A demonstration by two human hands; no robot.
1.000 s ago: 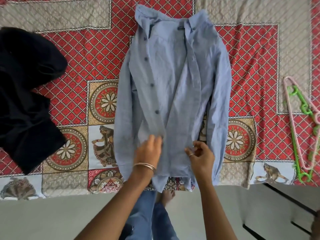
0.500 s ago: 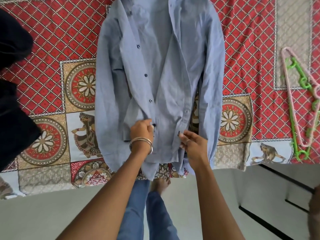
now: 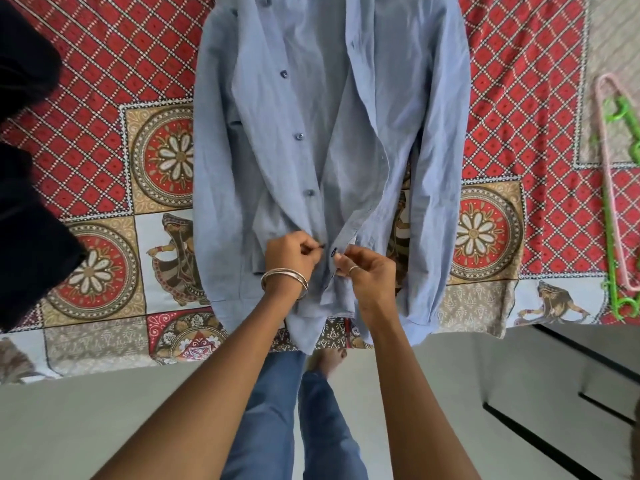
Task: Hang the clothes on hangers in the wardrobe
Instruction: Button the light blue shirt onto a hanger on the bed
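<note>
Pale blue shirt is lying face-up on the patterned bed. The left hand and right hand are pinching the two front edges together low down, seemingly buttoning; next, pushing the button through, then fetching the hangers lying well apart.

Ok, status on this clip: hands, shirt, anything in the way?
Left hand and right hand each pinch a front edge of the blue shirt, flat on the bedspread. Hangers lie untouched, right. Nothing blocking.

head view, steeply downward, close over bed
</note>
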